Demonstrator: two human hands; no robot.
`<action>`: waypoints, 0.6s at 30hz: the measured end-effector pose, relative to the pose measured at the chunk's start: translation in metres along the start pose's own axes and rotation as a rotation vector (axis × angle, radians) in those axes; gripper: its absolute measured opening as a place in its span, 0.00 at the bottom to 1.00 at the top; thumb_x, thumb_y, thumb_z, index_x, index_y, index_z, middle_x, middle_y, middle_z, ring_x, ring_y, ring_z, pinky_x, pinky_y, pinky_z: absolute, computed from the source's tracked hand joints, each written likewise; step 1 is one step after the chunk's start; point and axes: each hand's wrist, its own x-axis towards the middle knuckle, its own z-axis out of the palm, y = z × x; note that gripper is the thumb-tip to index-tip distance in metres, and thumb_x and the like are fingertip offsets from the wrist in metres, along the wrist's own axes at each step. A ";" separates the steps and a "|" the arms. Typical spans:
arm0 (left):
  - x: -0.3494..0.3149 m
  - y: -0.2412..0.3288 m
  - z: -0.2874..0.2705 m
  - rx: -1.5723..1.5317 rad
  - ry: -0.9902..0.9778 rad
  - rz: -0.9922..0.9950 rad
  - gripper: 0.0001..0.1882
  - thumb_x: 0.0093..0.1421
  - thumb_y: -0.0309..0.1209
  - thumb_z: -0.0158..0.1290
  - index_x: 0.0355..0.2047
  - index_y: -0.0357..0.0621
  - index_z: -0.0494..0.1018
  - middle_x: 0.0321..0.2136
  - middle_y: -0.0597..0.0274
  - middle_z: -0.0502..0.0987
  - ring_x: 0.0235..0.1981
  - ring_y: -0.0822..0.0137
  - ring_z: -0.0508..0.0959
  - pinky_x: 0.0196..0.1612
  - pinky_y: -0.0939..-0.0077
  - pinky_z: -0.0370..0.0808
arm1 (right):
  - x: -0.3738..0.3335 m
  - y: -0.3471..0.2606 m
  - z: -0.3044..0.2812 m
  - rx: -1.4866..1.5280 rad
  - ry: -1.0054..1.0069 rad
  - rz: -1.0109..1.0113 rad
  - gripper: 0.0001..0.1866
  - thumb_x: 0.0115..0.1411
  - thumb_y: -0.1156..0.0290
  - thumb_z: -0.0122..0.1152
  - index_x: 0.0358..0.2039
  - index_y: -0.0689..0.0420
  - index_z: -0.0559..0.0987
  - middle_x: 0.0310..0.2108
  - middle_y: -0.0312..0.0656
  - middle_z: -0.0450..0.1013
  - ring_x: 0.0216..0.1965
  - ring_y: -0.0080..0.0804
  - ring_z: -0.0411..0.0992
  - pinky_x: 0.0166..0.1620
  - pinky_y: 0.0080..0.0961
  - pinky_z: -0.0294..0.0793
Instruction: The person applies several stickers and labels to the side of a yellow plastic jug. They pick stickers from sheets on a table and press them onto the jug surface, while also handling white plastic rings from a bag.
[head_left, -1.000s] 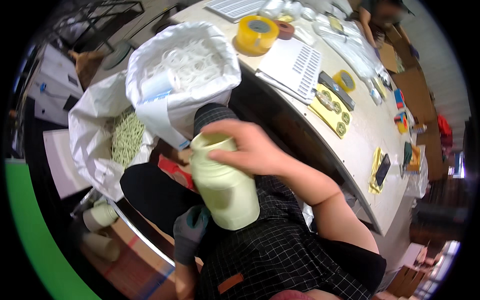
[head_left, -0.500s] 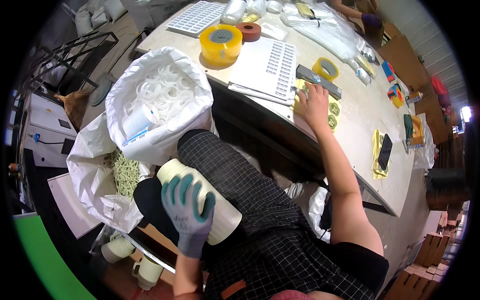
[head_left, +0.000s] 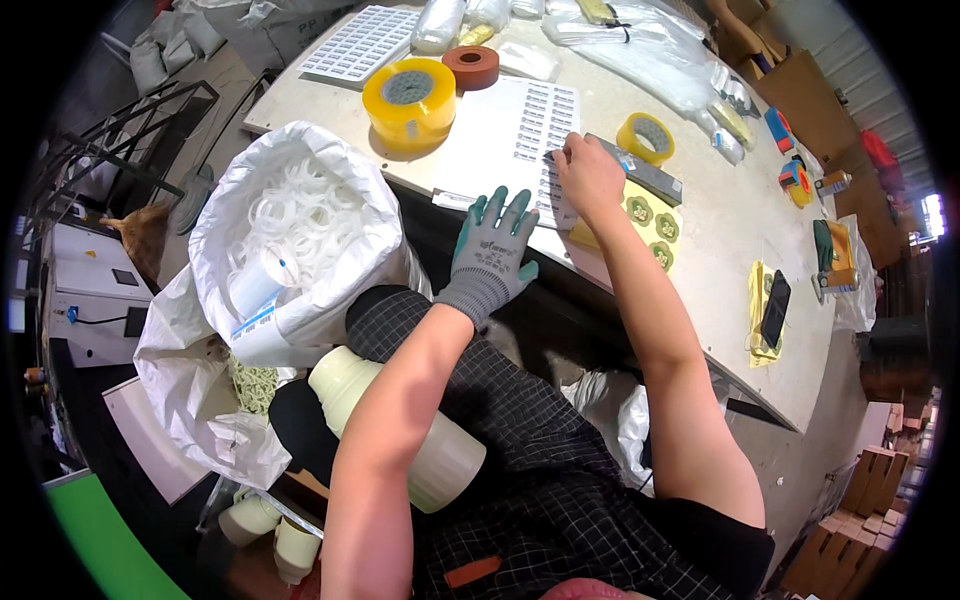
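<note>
My left hand (head_left: 490,248), in a grey and green glove, lies with fingers spread at the table's front edge, fingertips on the sheets of paper. My bare right hand (head_left: 594,180) is closed over the right side of a white label sheet (head_left: 545,115). Its thumb and fingertips pinch together beside a small dark tip; what they hold is too small to name. Under that hand is a yellow sheet of round green stickers (head_left: 655,225), with a long dark grey box (head_left: 655,182) beside it. Across my lap lies a cream cylindrical flask (head_left: 440,465), untouched by either hand, partly hidden by my left forearm.
Clear yellow tape (head_left: 410,105), a brown roll (head_left: 470,68) and another tape roll (head_left: 645,138) sit on the table (head_left: 740,300). A phone (head_left: 775,308) lies right. White sacks hold translucent rings (head_left: 290,215) and green pieces (head_left: 252,385). Cream jugs (head_left: 248,518) stand lower left.
My left hand has left the flask and reached up to the papers at the table edge. My right hand has shifted left and up onto the label sheet.
</note>
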 end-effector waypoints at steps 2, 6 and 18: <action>0.001 0.001 -0.001 -0.013 -0.012 0.007 0.44 0.60 0.52 0.60 0.73 0.49 0.60 0.75 0.54 0.54 0.77 0.48 0.50 0.77 0.46 0.46 | 0.006 0.001 0.002 -0.072 -0.016 0.018 0.13 0.66 0.57 0.61 0.40 0.53 0.81 0.39 0.45 0.77 0.42 0.50 0.79 0.44 0.46 0.78; 0.000 0.003 0.000 0.002 -0.008 -0.007 0.45 0.60 0.52 0.60 0.73 0.49 0.60 0.75 0.54 0.54 0.77 0.48 0.51 0.77 0.46 0.46 | 0.002 -0.003 0.012 -0.035 0.015 -0.027 0.13 0.66 0.57 0.61 0.41 0.53 0.82 0.40 0.45 0.78 0.42 0.49 0.80 0.43 0.47 0.79; -0.043 0.024 -0.058 0.038 0.013 0.063 0.34 0.61 0.56 0.57 0.58 0.45 0.76 0.61 0.49 0.72 0.68 0.49 0.65 0.74 0.47 0.54 | -0.032 -0.063 -0.027 0.965 -0.490 0.018 0.19 0.59 0.64 0.77 0.21 0.57 0.75 0.20 0.26 0.67 0.24 0.15 0.60 0.27 0.21 0.59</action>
